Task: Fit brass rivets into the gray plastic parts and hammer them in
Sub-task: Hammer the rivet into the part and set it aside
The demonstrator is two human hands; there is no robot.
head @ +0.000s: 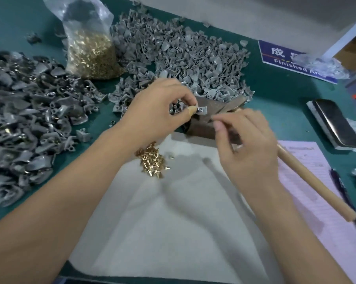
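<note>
— Cloth point(173, 222) nearest, white, spread on the green tabletop point(285, 95). What sits on it?

— A loose heap of brass rivets point(152, 162) at its far-left edge, under the left wrist. At 3 o'clock a pink paper point(308, 181) carries a wooden hammer handle point(312, 183), long axis running from 11 toward 5 o'clock, and a pen point(345, 193) beside it.

— And the hands?

— Left hand point(158, 111) pinches a gray plastic part point(201, 110) between thumb and fingertips, over a dark metal block point(205, 124). Right hand point(246, 144) is just at 4 o'clock of it, fingers pressed together; blurred, so whether it holds a rivet I cannot tell.

— Farther out?

— Gray parts piled at 12 o'clock point(185, 56), darker ones at 9 point(25, 111), a rivet bag point(91, 50) between, a blue sign point(291, 58) at 2.
</note>
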